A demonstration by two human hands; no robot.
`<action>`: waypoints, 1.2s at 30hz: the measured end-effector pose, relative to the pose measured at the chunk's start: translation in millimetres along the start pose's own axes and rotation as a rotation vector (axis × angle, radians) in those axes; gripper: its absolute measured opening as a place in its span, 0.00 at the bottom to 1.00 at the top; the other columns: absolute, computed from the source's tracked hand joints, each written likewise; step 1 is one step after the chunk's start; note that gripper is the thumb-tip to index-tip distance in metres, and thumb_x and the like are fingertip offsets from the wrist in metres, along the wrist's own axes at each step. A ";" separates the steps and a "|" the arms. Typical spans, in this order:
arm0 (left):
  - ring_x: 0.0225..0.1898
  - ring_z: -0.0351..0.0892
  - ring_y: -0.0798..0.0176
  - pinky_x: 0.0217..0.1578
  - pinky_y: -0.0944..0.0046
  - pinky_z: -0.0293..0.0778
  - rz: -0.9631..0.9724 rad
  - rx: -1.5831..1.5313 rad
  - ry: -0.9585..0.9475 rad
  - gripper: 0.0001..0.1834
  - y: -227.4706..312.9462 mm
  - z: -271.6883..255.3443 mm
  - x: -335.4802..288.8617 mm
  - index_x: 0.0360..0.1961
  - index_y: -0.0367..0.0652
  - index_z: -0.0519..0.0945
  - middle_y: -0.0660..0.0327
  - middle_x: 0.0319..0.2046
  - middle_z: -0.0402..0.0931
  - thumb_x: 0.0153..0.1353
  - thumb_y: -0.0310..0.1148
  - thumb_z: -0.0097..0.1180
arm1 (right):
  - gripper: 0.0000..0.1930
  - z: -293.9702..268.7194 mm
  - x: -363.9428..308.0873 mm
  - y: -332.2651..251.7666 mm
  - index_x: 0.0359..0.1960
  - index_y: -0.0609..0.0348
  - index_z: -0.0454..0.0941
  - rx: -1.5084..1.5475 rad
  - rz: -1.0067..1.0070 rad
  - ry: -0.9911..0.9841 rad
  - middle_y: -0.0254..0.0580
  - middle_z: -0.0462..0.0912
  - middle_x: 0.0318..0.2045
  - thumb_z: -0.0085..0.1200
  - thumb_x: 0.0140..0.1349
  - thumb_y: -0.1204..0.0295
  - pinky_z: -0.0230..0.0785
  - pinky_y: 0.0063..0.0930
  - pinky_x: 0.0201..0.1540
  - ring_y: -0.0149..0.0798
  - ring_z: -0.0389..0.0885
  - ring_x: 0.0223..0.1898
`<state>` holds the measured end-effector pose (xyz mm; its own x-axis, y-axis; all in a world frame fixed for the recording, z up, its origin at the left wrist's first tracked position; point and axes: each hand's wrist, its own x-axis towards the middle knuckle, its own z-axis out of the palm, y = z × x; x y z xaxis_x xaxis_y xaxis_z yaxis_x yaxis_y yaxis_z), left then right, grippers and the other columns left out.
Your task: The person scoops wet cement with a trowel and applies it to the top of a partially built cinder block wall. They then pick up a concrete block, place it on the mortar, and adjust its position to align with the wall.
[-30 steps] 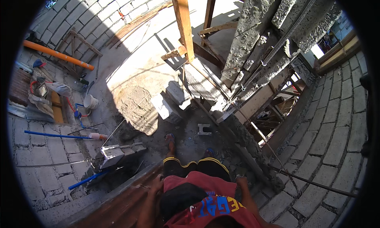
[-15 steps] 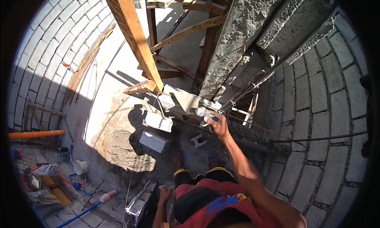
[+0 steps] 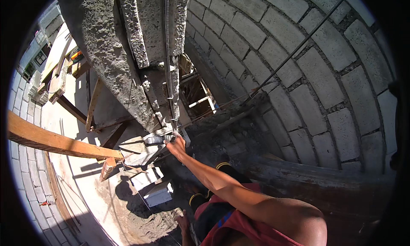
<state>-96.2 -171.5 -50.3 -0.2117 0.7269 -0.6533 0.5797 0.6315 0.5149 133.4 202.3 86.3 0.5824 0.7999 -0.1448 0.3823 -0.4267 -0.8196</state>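
Observation:
My right hand [image 3: 176,144] reaches forward to the foot of the rough concrete column [image 3: 102,45]. Its fingers are closed round the pale, wrapped-looking handle of a trowel [image 3: 133,145], whose grey triangular blade points left over a mortar-smeared block ledge [image 3: 143,157]. Low in the picture, my left hand [image 3: 183,223] hangs beside my leg with its fingers curled. What it holds, if anything, is hidden. Two pale concrete blocks [image 3: 159,194] lie between my hands and a heap of wet mortar [image 3: 151,226].
A timber post [image 3: 64,142] slants in from the left, with a short wood piece [image 3: 107,168] by its end. A block wall [image 3: 294,66] rises on the right, crossed by a thin dark rod [image 3: 305,40]. Beside the column is an opening with pale sticks [image 3: 198,101].
My view has swung to the right, so the column and block wall fill more of it. My right hand still grips the trowel near the column's foot. My left hand stays low beside my leg.

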 end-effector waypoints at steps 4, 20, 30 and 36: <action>0.19 0.72 0.58 0.27 0.55 0.70 0.040 -0.059 -0.097 0.29 26.1 -9.6 18.7 0.22 0.30 0.78 0.56 0.15 0.74 0.63 0.51 0.57 | 0.25 -55.7 -44.2 61.9 0.54 0.65 0.71 0.016 -0.164 -0.235 0.57 0.81 0.44 0.61 0.53 0.73 0.73 0.39 0.47 0.51 0.81 0.45; 0.15 0.73 0.60 0.22 0.52 0.65 0.530 0.507 -0.029 0.27 118.9 -20.6 69.0 0.13 0.31 0.77 0.53 0.09 0.71 0.60 0.44 0.56 | 0.17 -315.2 -49.0 355.2 0.45 0.65 0.80 0.183 0.505 -0.073 0.44 0.84 0.28 0.60 0.56 0.68 0.74 0.31 0.31 0.33 0.83 0.24; 0.24 0.82 0.55 0.29 0.50 0.74 0.281 0.693 -0.516 0.36 260.9 25.4 46.2 0.24 0.27 0.81 0.50 0.14 0.77 0.60 0.60 0.56 | 0.19 -345.1 -188.8 458.9 0.36 0.62 0.85 -0.122 0.757 0.010 0.52 0.86 0.33 0.61 0.54 0.57 0.76 0.41 0.42 0.48 0.85 0.33; 0.36 0.81 0.59 0.40 0.60 0.77 0.072 0.206 -0.594 0.25 243.4 37.9 24.8 0.43 0.31 0.78 0.55 0.33 0.81 0.63 0.48 0.59 | 0.18 -392.9 -141.6 458.7 0.32 0.68 0.83 -0.451 0.956 -0.123 0.65 0.83 0.37 0.60 0.41 0.67 0.75 0.45 0.49 0.59 0.83 0.45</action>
<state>69.5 -10.0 37.8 0.2718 0.4545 -0.8482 0.7285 0.4787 0.4900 508.1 -272.5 -51.3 0.7144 0.0763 -0.6956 0.0499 -0.9971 -0.0581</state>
